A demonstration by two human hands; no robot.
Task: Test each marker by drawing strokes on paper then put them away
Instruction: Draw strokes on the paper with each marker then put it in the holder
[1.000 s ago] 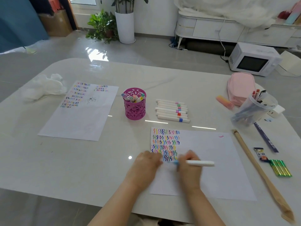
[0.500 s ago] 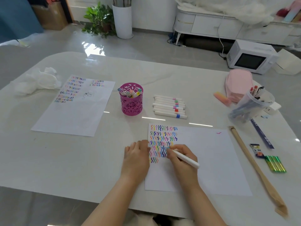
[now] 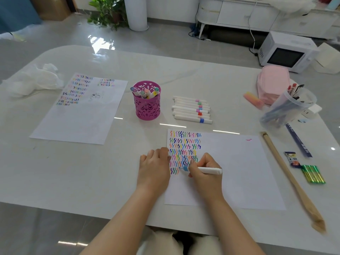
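Observation:
My right hand (image 3: 204, 172) grips a white marker with a blue tip (image 3: 207, 170), its tip touching the paper (image 3: 239, 172) at the bottom row of coloured zigzag strokes. My left hand (image 3: 154, 166) lies flat on the paper's left edge, fingers loosely curled, holding nothing. Several white markers (image 3: 191, 109) lie in a row beyond the paper. A magenta pen cup (image 3: 147, 107) to their left holds several markers.
A second sheet with strokes (image 3: 81, 109) lies at the left, crumpled tissue (image 3: 35, 81) beyond it. At the right are a clear cup of pens (image 3: 288, 107), a pink pouch (image 3: 272, 80), a long wooden stick (image 3: 287, 173), a ruler and small green packets (image 3: 312, 173).
The marker has dropped flatter in my right hand and its tip has moved down-left to the lowest row of strokes. My left hand stays on the paper's edge.

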